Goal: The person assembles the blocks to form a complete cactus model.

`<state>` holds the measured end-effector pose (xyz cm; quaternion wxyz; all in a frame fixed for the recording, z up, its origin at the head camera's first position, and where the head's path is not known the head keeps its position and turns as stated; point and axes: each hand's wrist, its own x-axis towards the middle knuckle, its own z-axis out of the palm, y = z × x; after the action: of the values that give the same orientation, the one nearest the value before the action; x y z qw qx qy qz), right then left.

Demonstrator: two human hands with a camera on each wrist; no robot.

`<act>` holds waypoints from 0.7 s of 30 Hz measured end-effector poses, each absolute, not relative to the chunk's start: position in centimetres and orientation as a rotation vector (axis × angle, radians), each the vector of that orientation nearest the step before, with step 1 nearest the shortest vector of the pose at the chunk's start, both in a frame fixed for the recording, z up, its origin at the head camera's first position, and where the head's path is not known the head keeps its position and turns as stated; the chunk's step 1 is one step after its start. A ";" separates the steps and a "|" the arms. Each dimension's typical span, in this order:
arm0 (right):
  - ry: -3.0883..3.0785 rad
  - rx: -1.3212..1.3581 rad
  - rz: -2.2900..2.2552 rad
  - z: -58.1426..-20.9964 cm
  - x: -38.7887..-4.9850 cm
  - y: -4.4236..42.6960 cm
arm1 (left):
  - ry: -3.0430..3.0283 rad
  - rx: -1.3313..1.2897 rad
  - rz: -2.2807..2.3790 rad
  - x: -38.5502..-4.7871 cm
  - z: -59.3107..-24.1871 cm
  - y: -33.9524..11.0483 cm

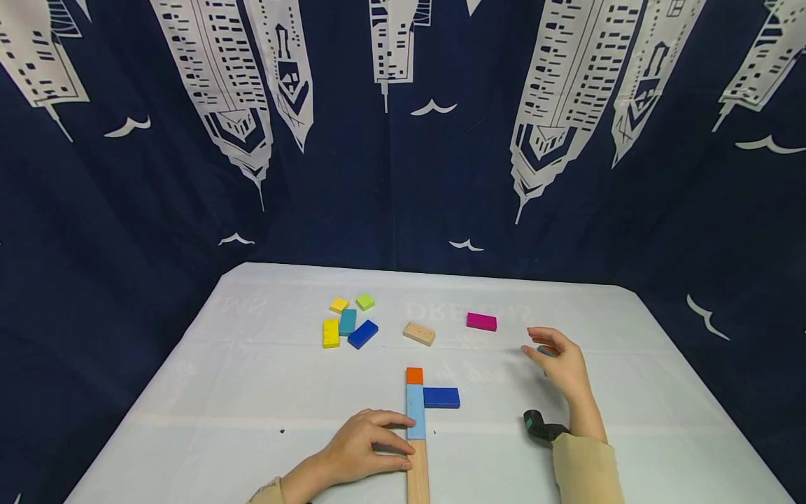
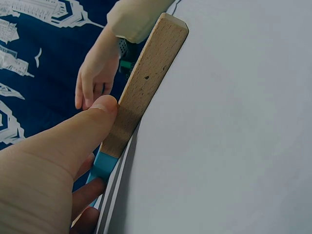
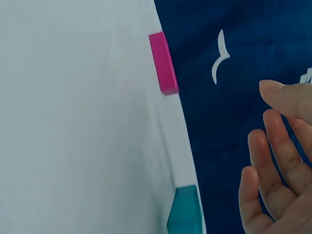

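Observation:
My left hand [image 1: 360,449] rests on the table with its fingers extended, fingertips touching the left side of a long wooden block [image 1: 418,472] and a light blue block [image 1: 415,413]. These two lie end to end, with an orange block [image 1: 414,376] at the far end. Against the light blue block's right side lies a dark blue block [image 1: 442,397]. My right hand [image 1: 569,371] hovers over the table's right side, fingers loosely bent and holding nothing. A teal block [image 3: 186,212] lies on the table near it, mostly hidden by the hand in the head view.
A magenta block [image 1: 481,322] and a short wooden block [image 1: 419,334] lie farther back. Left of them is a loose group with a yellow block [image 1: 330,334], a blue block [image 1: 362,334] and a green block [image 1: 365,302]. A dark patterned cloth [image 1: 390,189] hangs behind the white table [image 1: 252,392].

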<state>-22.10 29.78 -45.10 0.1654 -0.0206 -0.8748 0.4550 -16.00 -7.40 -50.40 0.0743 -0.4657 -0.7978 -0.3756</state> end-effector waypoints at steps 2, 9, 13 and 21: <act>-2.485 -0.103 1.299 -45.2 -22.1 30.0 | -2.393 -1.401 -1.128 -16.0 -50.4 -7.4; -2.445 -0.249 1.306 -46.0 -22.5 30.9 | -2.386 -1.402 -1.118 -16.0 -50.5 -7.4; -2.443 -0.299 1.340 -45.6 -22.2 30.9 | -2.371 -1.407 -1.111 -16.0 -50.6 -7.4; -2.470 -0.365 1.374 -46.3 -22.2 31.6 | -2.385 -1.401 -1.121 -16.0 -50.5 -7.4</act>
<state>-22.18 31.65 -46.32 0.1454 -0.1268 -0.8575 0.4769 -16.00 -7.37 -50.53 0.0783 -0.4678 -0.7967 -0.3745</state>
